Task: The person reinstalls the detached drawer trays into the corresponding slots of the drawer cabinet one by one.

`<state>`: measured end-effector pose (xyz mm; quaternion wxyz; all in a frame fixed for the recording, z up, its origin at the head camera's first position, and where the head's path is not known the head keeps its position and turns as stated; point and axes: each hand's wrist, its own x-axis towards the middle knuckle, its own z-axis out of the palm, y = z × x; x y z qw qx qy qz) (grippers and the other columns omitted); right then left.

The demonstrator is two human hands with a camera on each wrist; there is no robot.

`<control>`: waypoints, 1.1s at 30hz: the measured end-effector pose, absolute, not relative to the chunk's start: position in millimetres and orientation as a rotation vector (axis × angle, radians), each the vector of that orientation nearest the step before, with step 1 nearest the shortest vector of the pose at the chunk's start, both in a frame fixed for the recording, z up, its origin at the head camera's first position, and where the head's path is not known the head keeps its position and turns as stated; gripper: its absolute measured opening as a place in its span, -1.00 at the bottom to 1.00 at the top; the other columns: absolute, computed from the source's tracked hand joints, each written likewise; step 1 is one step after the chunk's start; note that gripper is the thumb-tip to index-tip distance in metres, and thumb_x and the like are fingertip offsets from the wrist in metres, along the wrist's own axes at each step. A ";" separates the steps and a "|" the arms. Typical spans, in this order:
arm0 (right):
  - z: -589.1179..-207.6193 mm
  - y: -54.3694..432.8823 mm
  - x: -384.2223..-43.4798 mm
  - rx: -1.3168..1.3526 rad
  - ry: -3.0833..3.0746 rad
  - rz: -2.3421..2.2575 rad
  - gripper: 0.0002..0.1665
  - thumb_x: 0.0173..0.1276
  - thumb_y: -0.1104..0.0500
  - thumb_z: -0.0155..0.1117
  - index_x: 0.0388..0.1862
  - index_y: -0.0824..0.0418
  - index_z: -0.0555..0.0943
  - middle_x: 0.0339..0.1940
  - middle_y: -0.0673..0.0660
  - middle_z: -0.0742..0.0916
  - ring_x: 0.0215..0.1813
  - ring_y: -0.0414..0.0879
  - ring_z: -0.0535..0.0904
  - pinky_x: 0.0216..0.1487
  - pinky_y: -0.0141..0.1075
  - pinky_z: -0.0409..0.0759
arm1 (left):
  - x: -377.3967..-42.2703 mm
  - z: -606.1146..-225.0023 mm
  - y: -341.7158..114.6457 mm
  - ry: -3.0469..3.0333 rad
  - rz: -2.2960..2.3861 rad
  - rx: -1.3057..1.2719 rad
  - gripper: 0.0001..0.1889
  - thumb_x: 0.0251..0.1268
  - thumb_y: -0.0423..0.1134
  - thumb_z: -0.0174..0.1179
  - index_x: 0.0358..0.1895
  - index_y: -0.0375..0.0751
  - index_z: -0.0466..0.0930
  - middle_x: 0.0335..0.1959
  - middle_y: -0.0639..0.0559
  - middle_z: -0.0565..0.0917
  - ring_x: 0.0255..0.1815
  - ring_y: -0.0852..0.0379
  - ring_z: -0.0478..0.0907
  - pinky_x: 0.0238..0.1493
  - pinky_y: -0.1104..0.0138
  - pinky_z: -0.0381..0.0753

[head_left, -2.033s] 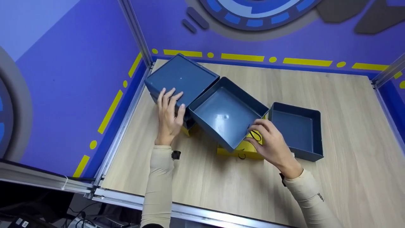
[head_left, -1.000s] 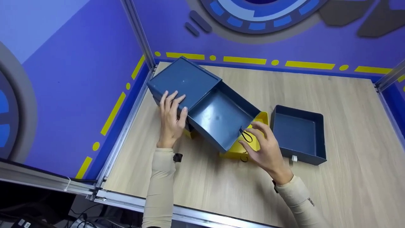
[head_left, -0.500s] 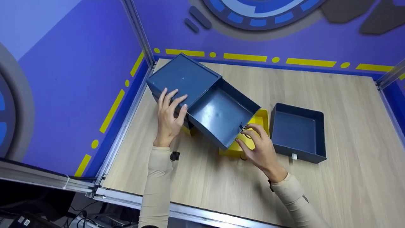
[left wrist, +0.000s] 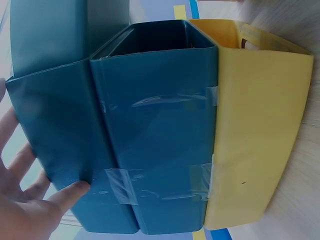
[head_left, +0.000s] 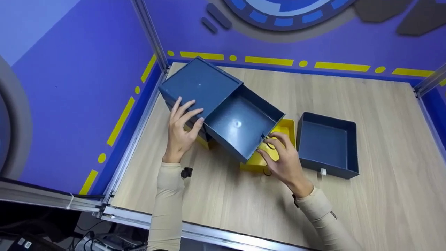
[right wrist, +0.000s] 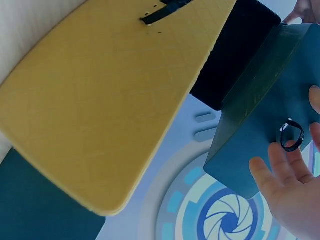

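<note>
A stacked drawer unit [head_left: 202,83] stands at the back left, its two blue sections and yellow bottom section [left wrist: 257,135] taped together. Its top blue drawer [head_left: 224,143] is slid partly out and contains nothing. My left hand [head_left: 181,130] rests on the unit, fingers on the top and thumb against the side. At the drawer's front, my right hand [head_left: 286,160] touches the panel with extended fingers, beside a black loop pull [right wrist: 291,135] that hangs free of them. Below, a yellow drawer [right wrist: 95,105] is pulled out, partly hidden by the blue one.
A separate blue drawer [head_left: 327,168] with a white knob [head_left: 323,172] lies on the wooden table [head_left: 390,157], right of the yellow drawer. Printed panels [head_left: 87,90] border the left and back. A metal rail [head_left: 216,232] runs along the front edge.
The top blue drawer has slid inward, up and left, into the unit. My right hand has followed it left. My left hand has stayed on the unit. More of the yellow drawer shows.
</note>
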<state>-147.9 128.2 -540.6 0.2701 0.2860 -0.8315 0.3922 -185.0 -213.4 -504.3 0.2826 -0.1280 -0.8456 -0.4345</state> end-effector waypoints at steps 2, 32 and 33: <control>-539.3 125.7 -149.7 0.769 -2.235 1.069 -0.60 0.23 0.32 0.63 0.02 0.26 0.69 0.11 0.27 0.68 0.08 0.12 0.67 0.06 -0.11 0.67 | -184.6 -505.7 -214.0 -2.267 -1.164 -0.341 -0.69 0.46 -0.07 0.35 0.17 0.03 0.82 0.45 -0.02 0.63 0.76 -0.16 0.12 0.70 -0.28 0.03; -534.3 73.3 -193.7 0.728 -2.296 1.146 -0.51 0.44 0.09 0.52 0.27 0.21 0.64 0.32 0.26 0.62 0.25 0.11 0.69 0.23 -0.01 0.74 | -183.3 -510.5 -218.9 -2.253 -1.201 -0.368 -0.65 0.44 -0.10 0.41 0.23 0.01 0.80 0.48 -0.02 0.60 0.76 -0.11 0.13 0.69 -0.22 0.15; -535.1 71.2 -194.4 0.731 -2.304 1.145 -0.51 0.45 0.08 0.51 0.28 0.20 0.64 0.33 0.26 0.62 0.25 0.11 0.70 0.22 0.00 0.75 | -182.5 -511.6 -219.7 -2.251 -1.206 -0.364 -0.65 0.44 -0.10 0.41 0.23 0.01 0.80 0.48 -0.02 0.61 0.76 -0.11 0.14 0.69 -0.22 0.15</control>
